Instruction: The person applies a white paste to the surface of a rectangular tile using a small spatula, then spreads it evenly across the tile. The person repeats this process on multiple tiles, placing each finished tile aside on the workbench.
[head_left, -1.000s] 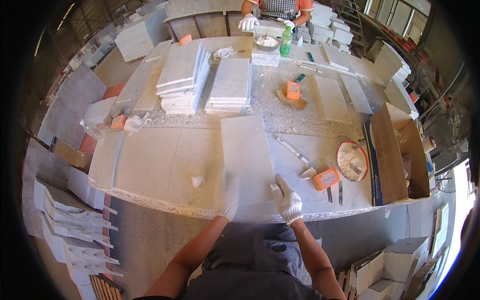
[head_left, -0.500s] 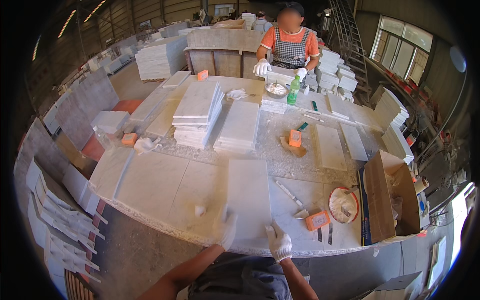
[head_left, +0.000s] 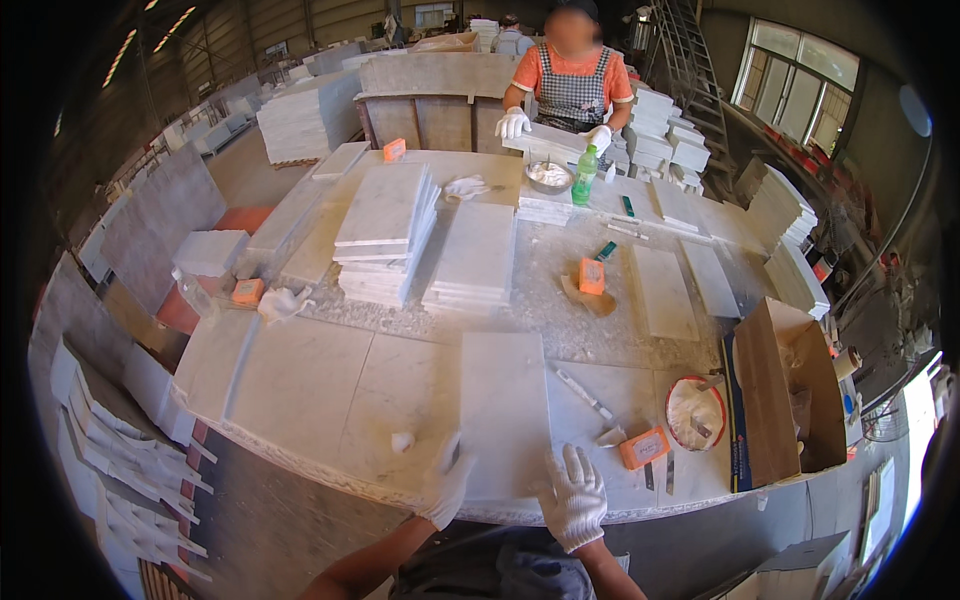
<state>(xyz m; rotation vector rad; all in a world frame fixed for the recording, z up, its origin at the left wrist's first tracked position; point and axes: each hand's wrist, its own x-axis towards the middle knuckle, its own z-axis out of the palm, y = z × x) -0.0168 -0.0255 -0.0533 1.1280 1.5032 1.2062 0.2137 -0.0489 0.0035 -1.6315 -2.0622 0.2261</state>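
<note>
**Both hands slide to the near end of the marble tile**

Since the earlier frames the view has tipped up, so the person across the bench now shows in full, and the gloved hands sit lower in the picture, at the near edge of the white marble tile (head_left: 505,405).

That tile lies flat on the bench (head_left: 300,380), lengthwise away from the wearer, its near end at the bench's front rim. The left hand (head_left: 447,483) rests on the tile's near left corner, fingers spread and flat. The right hand (head_left: 573,493) lies at the near right corner, fingers splayed, palm down; neither hand pinches anything.

Just left of the tile sits a small white lump (head_left: 402,441). To its right lie a thin scraper (head_left: 585,394), an orange block (head_left: 644,447) and a round bowl of white paste (head_left: 695,412), with an open cardboard box (head_left: 785,390) beyond. Stacks of marble tiles (head_left: 385,235) stand mid-bench. At the far side a person in white gloves (head_left: 512,124) holds a tile, near a green bottle (head_left: 584,176).
</note>
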